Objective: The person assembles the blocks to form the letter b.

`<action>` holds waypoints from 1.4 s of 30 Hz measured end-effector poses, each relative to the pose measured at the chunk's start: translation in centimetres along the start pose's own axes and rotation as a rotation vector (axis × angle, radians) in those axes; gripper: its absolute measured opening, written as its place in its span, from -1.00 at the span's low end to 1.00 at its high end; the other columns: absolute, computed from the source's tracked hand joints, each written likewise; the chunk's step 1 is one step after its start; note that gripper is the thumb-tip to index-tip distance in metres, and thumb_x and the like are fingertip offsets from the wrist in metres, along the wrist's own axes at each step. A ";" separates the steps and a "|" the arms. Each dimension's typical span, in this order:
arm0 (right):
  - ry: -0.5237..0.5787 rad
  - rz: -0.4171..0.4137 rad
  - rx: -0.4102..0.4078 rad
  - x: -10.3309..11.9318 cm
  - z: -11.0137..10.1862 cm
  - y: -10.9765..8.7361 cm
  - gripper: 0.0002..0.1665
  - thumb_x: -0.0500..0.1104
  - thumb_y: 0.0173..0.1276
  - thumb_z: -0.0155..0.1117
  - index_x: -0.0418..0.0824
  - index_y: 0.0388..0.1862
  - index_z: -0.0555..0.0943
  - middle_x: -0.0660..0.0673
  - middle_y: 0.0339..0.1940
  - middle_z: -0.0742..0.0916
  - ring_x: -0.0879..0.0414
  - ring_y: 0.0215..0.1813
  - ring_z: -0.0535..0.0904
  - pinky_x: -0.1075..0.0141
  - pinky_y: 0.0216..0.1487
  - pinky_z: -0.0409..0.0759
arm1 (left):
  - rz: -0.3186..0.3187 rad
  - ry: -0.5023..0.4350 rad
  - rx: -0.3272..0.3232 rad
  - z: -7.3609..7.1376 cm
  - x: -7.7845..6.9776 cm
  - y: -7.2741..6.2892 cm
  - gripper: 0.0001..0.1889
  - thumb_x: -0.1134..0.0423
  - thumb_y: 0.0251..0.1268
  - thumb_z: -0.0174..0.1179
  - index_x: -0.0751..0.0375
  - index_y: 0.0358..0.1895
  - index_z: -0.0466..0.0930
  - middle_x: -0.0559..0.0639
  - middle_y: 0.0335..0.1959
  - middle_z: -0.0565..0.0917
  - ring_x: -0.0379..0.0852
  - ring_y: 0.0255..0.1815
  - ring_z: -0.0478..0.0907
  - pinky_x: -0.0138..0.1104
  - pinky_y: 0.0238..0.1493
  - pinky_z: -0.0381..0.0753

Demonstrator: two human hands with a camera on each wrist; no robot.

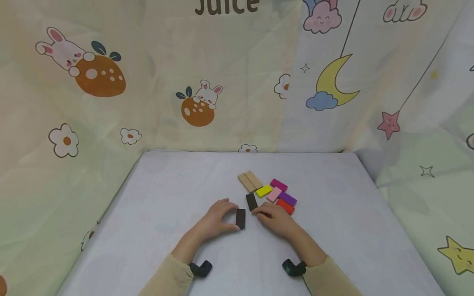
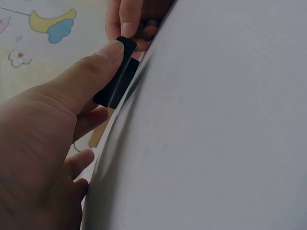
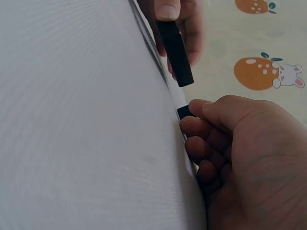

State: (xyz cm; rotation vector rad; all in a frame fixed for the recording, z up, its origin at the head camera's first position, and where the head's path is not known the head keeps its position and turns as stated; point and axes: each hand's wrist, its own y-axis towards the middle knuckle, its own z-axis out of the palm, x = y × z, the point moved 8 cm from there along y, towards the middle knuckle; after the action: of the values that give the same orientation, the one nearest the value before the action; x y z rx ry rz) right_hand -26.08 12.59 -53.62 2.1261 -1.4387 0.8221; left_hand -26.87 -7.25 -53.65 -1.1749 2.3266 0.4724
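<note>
Between thumb and fingers my left hand (image 1: 215, 220) holds a dark, flat rectangular block (image 1: 240, 219), pinched at its two short ends. In the left wrist view the thumb of the left hand (image 2: 53, 115) presses one end of that block (image 2: 113, 84). My right hand (image 1: 278, 220) is at the near end of a second black block (image 1: 251, 202), just beyond the first. From the right wrist view, thumb and forefinger of the right hand (image 3: 259, 139) pinch this second block (image 3: 185, 112), mostly hidden there. The two dark blocks are apart.
Beyond the hands lie two tan blocks (image 1: 249, 181) side by side. A yellow block (image 1: 264, 191), pink block (image 1: 274, 195), magenta block (image 1: 279, 184), purple block (image 1: 287, 199) and red block (image 1: 285, 206) cluster to their right on the white table (image 1: 177, 181). Printed cloth hangs behind.
</note>
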 end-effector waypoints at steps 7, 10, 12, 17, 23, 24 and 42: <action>-0.013 0.012 -0.001 0.1 0.0 0.0 -0.76 -0.02 0.43 0.25 0.26 0.00 0.70 0.30 -0.29 0.64 0.25 -0.24 0.50 0.41 -0.18 0.58 | 0.014 0.030 0.004 0.4 -0.4 -1.0 -0.28 -0.30 0.01 0.39 -0.08 0.25 0.50 -0.11 0.28 0.55 0.09 0.55 0.18 0.00 0.60 0.02; -0.013 0.015 0.000 0.2 0.0 0.0 -0.76 -0.02 0.43 0.25 0.27 0.00 0.70 0.30 -0.29 0.64 0.25 -0.23 0.50 0.40 -0.17 0.58 | 0.033 0.053 0.004 0.6 -0.6 -1.1 -0.27 -0.29 0.00 0.40 -0.06 0.24 0.51 -0.11 0.26 0.57 0.10 0.54 0.20 0.00 0.61 0.00; -0.014 0.017 -0.003 0.2 0.0 0.0 -0.77 -0.02 0.43 0.25 0.27 -0.01 0.70 0.30 -0.28 0.64 0.26 -0.22 0.51 0.39 -0.16 0.59 | 0.042 0.079 0.005 0.7 -0.7 -1.2 -0.27 -0.28 0.01 0.40 -0.06 0.25 0.50 -0.12 0.26 0.56 0.08 0.54 0.20 0.00 0.61 -0.01; -0.016 0.024 -0.011 0.0 0.1 0.1 -0.77 0.00 0.43 0.25 0.29 -0.01 0.70 0.29 -0.27 0.66 0.27 -0.20 0.52 0.38 -0.14 0.60 | 0.059 0.134 -0.004 0.8 -1.0 -1.2 -0.29 -0.27 0.02 0.40 -0.03 0.23 0.49 -0.15 0.29 0.53 0.06 0.53 0.21 0.01 0.61 0.00; 0.002 0.051 -0.029 -0.2 0.1 0.0 -0.80 0.02 0.42 0.26 0.32 -0.06 0.70 0.30 -0.29 0.65 0.28 -0.20 0.54 0.38 -0.13 0.60 | 0.062 0.168 -0.017 0.7 -1.5 -1.4 -0.27 -0.30 0.02 0.39 -0.01 0.22 0.48 -0.13 0.33 0.50 0.08 0.52 0.23 0.04 0.59 0.05; 0.008 0.056 -0.045 -0.3 0.0 0.0 -0.82 0.01 0.42 0.26 0.31 -0.08 0.70 0.30 -0.29 0.65 0.27 -0.21 0.53 0.38 -0.13 0.60 | 0.062 0.170 -0.019 0.7 -1.4 -1.4 -0.27 -0.31 0.02 0.38 -0.02 0.23 0.48 -0.13 0.33 0.49 0.08 0.52 0.23 0.04 0.59 0.05; 0.000 0.075 -0.108 0.1 -0.5 0.3 -0.66 -0.07 0.38 0.30 0.23 0.11 0.66 0.22 -0.08 0.67 0.26 -0.15 0.51 0.38 -0.10 0.61 | 0.077 0.213 -0.040 0.9 -1.2 -1.3 -0.25 -0.45 0.02 0.26 -0.08 0.21 0.47 -0.18 0.33 0.49 0.04 0.52 0.25 0.02 0.59 0.07</action>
State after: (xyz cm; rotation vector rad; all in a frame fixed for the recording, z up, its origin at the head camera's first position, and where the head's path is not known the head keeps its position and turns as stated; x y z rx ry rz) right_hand -26.43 12.70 -53.19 2.0032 -1.5359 0.7542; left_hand -24.93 -6.76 -53.85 -1.2094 2.5622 0.4411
